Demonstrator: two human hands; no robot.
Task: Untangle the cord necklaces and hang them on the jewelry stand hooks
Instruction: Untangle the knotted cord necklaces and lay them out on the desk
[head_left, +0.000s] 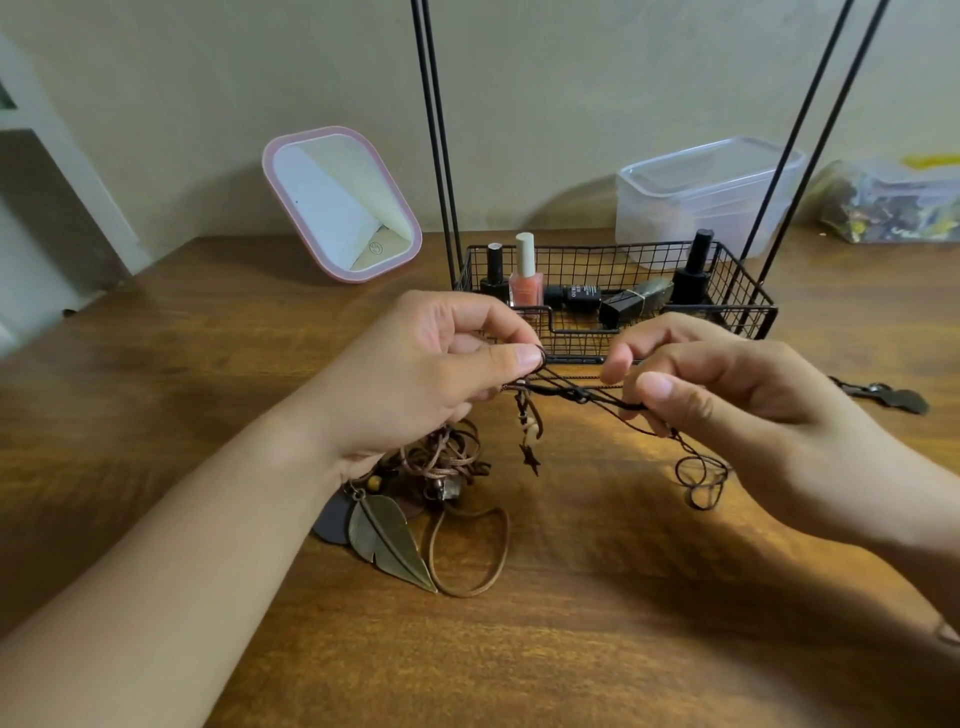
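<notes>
My left hand (431, 369) pinches a thin dark cord necklace (582, 392) between thumb and forefinger, just above the wooden table. My right hand (727, 410) pinches the same cord a short way to the right, so it stretches between them. A small beaded pendant with a star (530, 441) dangles from the cord. Under my left wrist lies a tangle of brown cords (447, 460) with a brass leaf pendant (389, 540). The black jewelry stand (618, 291) rises behind my hands; its hooks are out of frame.
The stand's wire basket (748, 301) holds several nail polish bottles. A pink-framed mirror (343, 202) leans on the wall at the back left. A clear plastic box (701, 192) sits behind the stand. Another dark pendant (893, 397) lies at the right.
</notes>
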